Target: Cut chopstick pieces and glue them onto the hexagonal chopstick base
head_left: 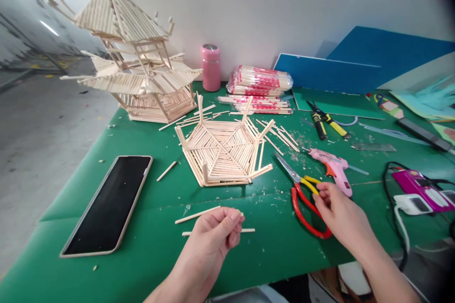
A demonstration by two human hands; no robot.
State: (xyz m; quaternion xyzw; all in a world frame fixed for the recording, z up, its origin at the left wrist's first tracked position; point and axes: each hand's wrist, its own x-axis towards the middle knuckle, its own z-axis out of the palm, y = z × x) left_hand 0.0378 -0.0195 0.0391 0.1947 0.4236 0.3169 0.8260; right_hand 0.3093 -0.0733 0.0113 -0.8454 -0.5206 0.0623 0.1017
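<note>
1 stick end (242,215) juts from left hand's (212,236) pinched fingers (232,217); right hand (339,210) pinches scissors (295,176)

Green tabletop (149,203) bearing stick models, phone (108,205), scissors (302,189), glue gun (332,165), pink bottle (211,68).

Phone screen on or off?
Off, by the look of it: the phone lies face up, its whole screen black, no display lit.

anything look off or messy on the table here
Mostly loose clutter: sticks and crumbs lie scattered to the right of the hexagonal frame. Its near-right post seems to splay outward more than the others, though the camera angle may exaggerate that.
</note>
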